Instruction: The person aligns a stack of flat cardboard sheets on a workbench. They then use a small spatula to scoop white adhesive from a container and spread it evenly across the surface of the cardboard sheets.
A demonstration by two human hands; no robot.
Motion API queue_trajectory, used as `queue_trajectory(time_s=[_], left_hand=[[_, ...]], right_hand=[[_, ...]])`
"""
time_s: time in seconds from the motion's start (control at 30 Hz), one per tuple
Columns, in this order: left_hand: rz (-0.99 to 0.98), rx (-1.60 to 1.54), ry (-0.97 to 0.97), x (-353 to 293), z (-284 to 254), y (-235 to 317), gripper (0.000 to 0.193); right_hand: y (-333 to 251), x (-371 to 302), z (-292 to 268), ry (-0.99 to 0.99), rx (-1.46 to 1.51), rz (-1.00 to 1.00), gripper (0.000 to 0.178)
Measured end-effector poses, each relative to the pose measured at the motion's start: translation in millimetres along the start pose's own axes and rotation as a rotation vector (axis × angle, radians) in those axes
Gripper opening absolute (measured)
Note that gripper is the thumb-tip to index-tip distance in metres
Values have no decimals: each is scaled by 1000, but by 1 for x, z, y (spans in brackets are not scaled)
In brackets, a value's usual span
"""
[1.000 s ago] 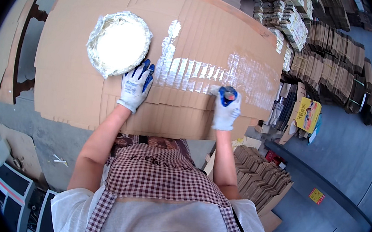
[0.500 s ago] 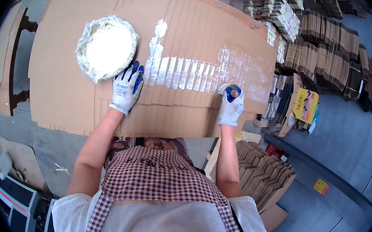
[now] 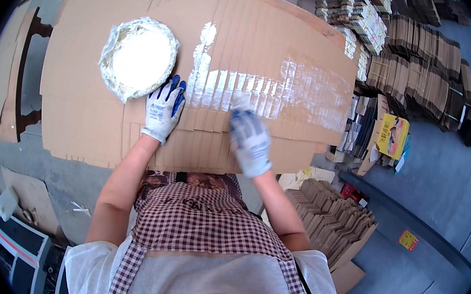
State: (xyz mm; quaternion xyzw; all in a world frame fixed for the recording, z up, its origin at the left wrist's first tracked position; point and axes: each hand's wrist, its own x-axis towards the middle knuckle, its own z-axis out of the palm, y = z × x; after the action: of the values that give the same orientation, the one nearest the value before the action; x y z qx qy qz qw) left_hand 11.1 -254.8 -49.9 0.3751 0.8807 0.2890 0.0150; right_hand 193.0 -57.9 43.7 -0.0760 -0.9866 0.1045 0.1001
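Observation:
My left hand point(image 3: 163, 110), in a white and blue work glove, lies flat with its fingers stretched on a row of brown cardboard pieces point(image 3: 185, 136). Just beyond its fingertips stands a round basin point(image 3: 140, 58) of bright white paste, its rim wrapped in crinkled plastic film. My right hand point(image 3: 250, 140), gloved alike and smeared by motion, is closed round what looks like a brush point(image 3: 241, 100); its whitish end touches the cardboard and most of it is hidden by the hand. Streaks of wet white paste point(image 3: 253, 86) run across the cardboard strips to the right.
Bundled cardboard stacks point(image 3: 421, 74) fill the far right, with white printed bundles point(image 3: 360, 22) beside them. A yellow box point(image 3: 392, 136) sits right of the table. More folded cardboard point(image 3: 328, 220) stands near my right elbow. A dark wooden frame point(image 3: 28, 73) is at the left.
My right hand has swept left across the pasted strips with the brush, from the right part toward the middle. My left hand stays flat by the basin.

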Motion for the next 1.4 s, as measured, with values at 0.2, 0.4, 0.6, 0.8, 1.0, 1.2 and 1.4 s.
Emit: queue_trajectory(time_s=[0.2,0.4,0.6,0.8,1.0,1.2,1.4], left_hand=[[3,20,23,0,0,1,43],[-4,30,13,-2,-2,1,43],[7,4,18,2,1,2,44],[-16,5,2,-3,-1,-1,44],[-1,15,-6,2,-3,1,44],[-17,2,-13,-1,-1,-1,44],[-20,0,-14,0,-2,1,44]], right_hand=[[24,-15,26,-92,-63,7,48],[55,7,2,51,-69,149,41],[-20,31,44,-79,34,-222,44],[54,59,21,83,5,258,42],[-36,61,36,-132,142,-161,46],[67,97,32,113,-25,219,43],[-34,91,23,-177,113,-97,56]])
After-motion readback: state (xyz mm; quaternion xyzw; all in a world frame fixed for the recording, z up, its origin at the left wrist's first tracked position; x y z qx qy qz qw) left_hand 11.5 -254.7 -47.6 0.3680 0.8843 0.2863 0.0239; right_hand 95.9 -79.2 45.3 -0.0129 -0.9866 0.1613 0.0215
